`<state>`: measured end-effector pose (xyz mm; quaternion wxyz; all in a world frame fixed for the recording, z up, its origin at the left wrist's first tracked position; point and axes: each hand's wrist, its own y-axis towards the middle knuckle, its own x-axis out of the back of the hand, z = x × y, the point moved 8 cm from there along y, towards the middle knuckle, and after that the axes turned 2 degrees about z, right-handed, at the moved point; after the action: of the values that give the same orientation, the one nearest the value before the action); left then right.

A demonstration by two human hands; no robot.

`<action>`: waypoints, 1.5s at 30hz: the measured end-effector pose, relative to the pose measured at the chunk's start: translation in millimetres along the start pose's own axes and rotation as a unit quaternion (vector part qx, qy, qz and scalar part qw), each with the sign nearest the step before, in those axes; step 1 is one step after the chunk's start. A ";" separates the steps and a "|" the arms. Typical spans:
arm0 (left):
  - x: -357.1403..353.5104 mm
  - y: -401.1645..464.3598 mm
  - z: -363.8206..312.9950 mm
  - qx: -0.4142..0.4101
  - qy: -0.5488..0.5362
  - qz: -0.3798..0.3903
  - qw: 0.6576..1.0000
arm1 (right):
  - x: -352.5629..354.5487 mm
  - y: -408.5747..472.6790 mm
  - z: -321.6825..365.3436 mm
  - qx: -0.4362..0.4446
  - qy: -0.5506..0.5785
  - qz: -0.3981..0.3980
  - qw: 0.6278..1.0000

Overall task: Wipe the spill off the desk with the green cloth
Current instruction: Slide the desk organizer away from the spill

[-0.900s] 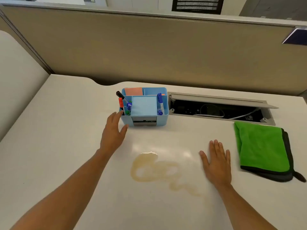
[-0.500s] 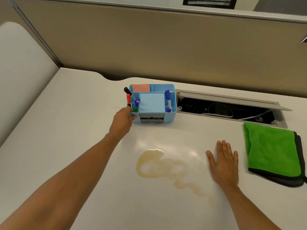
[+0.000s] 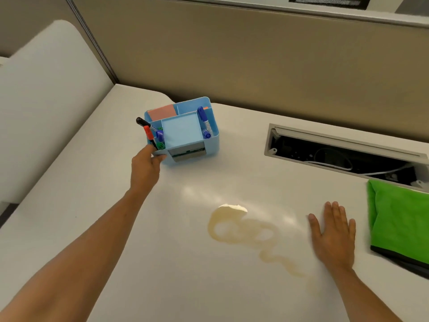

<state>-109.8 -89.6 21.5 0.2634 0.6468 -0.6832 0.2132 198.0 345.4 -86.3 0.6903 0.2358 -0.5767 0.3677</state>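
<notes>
The spill (image 3: 246, 231), a tan looping puddle with a thin tail trailing toward the near right, lies on the white desk (image 3: 69, 217) and serves as the reference for all positions below. The right hand (image 3: 333, 235) rests just right of the spill, palm down and flat on the desk surface, fingers extended and together, holding nothing; it does not touch the liquid. The green cloth (image 3: 401, 219) lies folded on the desk further right of the spill, beyond the right hand and apart from it, with a dark border along its near edge; its right portion is cut off by the frame edge. The left hand (image 3: 145, 168) is positioned up and to the left of the spill, with the arm extended, and its fingers are closed on the near left corner of the blue organizer (image 3: 209, 142). The organizer stands on the desk beyond the spill, turned at an angle to the desk edge, and contains several markers (image 3: 204, 119), a pink pad (image 3: 162, 112) and a pale blue pad (image 3: 181, 130). An open cable tray (image 3: 336, 156) is recessed in the desk beyond and right of the spill, just behind the cloth. A tan partition (image 3: 255, 61) runs along the far side of the desk.
</notes>
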 end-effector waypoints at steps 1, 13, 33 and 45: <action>9.5 1.0 7.8 0.011 0.001 -0.012 1.000 | 0.2 -0.2 -0.5 0.000 -0.001 0.000 1.000; 95.7 -24.4 84.4 0.110 -0.012 -0.122 0.986 | 2.1 -1.4 2.7 -0.001 0.002 0.012 1.000; 106.7 -47.6 105.3 0.145 0.020 -0.152 0.977 | 0.5 -0.2 2.3 -0.002 0.003 0.007 1.000; 25.3 -98.3 57.3 -0.008 0.102 -0.147 0.984 | -2.9 1.6 -0.6 -0.001 0.001 0.015 1.000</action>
<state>-17.3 -152.4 -11.5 0.3655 0.7131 -0.5518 0.2311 196.9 346.1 -89.4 0.6856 0.2259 -0.5802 0.3773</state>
